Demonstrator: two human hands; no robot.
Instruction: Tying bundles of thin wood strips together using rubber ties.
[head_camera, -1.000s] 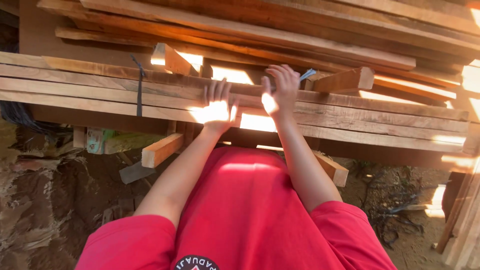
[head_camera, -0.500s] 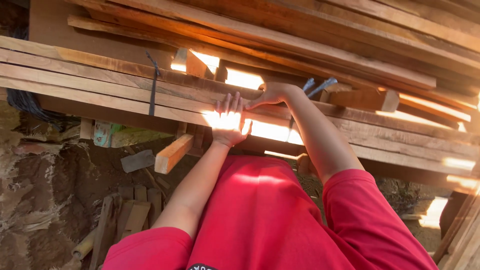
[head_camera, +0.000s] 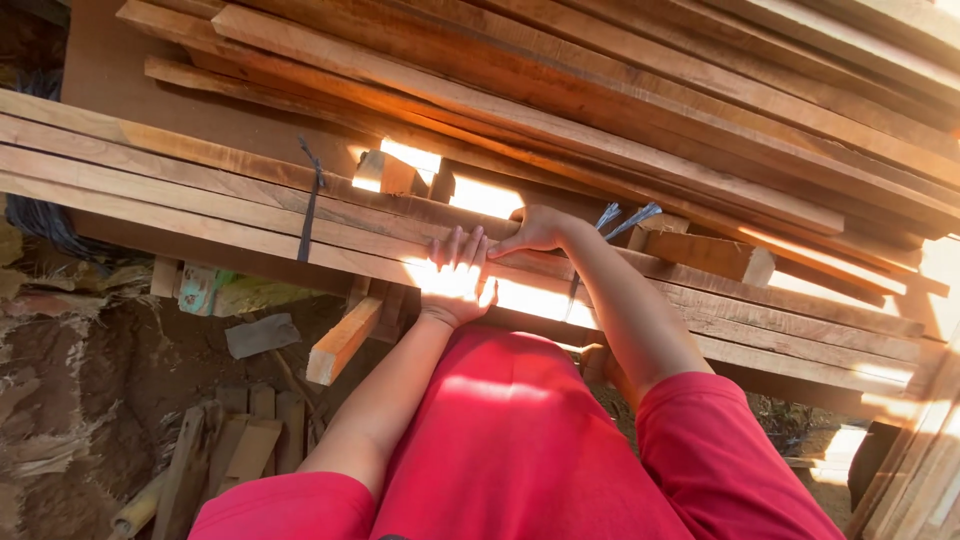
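Observation:
A bundle of long wooden planks (head_camera: 200, 190) lies across the view in front of me, with bright sunlight on part of it. My left hand (head_camera: 455, 278) rests flat on the planks' face, fingers spread and pointing up. Just to its right, my right hand (head_camera: 530, 232) curls over the upper edge of a plank in the bundle, thumb toward the left hand. Both forearms reach up from my red shirt (head_camera: 510, 450).
A black strap (head_camera: 310, 200) binds the bundle at the left. Grey-blue strap ends (head_camera: 622, 217) stick up by my right wrist. More long boards (head_camera: 620, 90) are stacked behind. A short wood block (head_camera: 343, 340) juts out below. Scrap wood (head_camera: 235, 440) lies on the dirt ground.
My right hand has dropped from an open, raised pose and closed over the plank's edge, close to the left hand. My left hand stays flat on the planks.

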